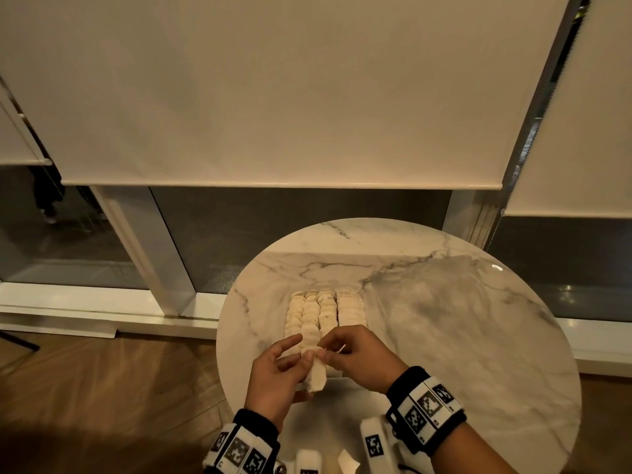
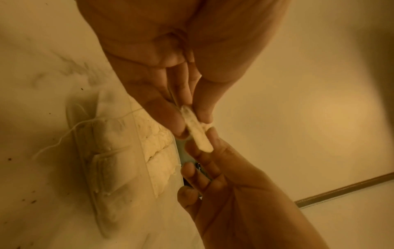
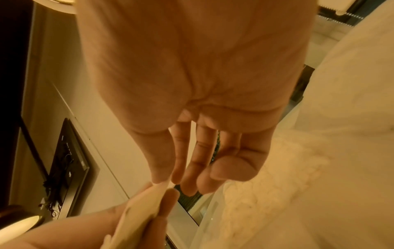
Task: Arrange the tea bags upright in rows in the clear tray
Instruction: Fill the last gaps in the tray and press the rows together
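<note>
though four rows of tea bags (image 1: 325,311) are stood in the clear tray (image 1: 363,291) near the tabletop's middle, one tea bag (image 1: 316,372) is pinched by left hand (image 1: 273,378) & right hand (image 1: 359,357); another bag (image 1: 348,462) is left at the near edge.

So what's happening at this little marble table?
A person is sorting tea bags. The left hand holds one loose tea bag while the right hand pinches its upper end. Just beyond, the clear tray on the marble table already holds several rows of tea bags standing upright.
</note>
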Demonstrator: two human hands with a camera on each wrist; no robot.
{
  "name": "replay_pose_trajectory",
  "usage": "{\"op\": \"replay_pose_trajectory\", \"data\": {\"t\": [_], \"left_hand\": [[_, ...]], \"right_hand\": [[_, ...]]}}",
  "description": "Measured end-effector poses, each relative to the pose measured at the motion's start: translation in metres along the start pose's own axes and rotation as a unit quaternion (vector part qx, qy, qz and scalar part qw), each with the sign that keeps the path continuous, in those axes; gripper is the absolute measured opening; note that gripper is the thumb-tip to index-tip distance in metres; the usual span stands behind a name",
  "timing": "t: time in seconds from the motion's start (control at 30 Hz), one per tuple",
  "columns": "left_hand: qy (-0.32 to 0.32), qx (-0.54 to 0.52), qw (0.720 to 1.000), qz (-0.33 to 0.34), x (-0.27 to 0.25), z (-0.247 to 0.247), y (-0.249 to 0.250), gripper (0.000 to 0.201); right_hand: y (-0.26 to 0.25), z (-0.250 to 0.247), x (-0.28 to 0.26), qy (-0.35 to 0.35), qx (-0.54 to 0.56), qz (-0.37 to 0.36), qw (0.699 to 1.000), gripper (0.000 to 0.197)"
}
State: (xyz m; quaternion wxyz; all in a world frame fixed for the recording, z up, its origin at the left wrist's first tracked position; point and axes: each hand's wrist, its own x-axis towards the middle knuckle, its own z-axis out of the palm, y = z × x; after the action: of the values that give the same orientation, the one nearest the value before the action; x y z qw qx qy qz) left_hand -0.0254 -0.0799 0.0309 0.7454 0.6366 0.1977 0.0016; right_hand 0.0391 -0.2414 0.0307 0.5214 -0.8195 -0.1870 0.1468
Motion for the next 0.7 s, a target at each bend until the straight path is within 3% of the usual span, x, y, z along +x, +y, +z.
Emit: {"op": "replay_pose_trajectory", "data": {"t": [0.1,0.27,0.4,0.7], "left_hand": [[0.01,-0.009,1.0,0.019,0.001,0.002,-0.001,0.025],[0.038,-0.05,0.997,0.034,0.003,0.008,-0.006,0.015],[0.038,-0.102,0.994,0.009,0.001,0.012,-0.007,0.015],[0.064,-0.161,0.985,-0.018,-0.003,0.015,-0.002,0.015]], "right_hand": [[-0.002,0.001,-0.009,0.001,0.065,0.043,0.997,0.014],[-0.006,0.006,-0.023,-0.027,0.121,0.078,0.989,0.034],[-0.002,0.004,-0.021,0.036,0.114,0.078,0.99,0.018],[-0.007,0.004,-0.025,0.075,0.13,0.061,0.987,0.009]]}}
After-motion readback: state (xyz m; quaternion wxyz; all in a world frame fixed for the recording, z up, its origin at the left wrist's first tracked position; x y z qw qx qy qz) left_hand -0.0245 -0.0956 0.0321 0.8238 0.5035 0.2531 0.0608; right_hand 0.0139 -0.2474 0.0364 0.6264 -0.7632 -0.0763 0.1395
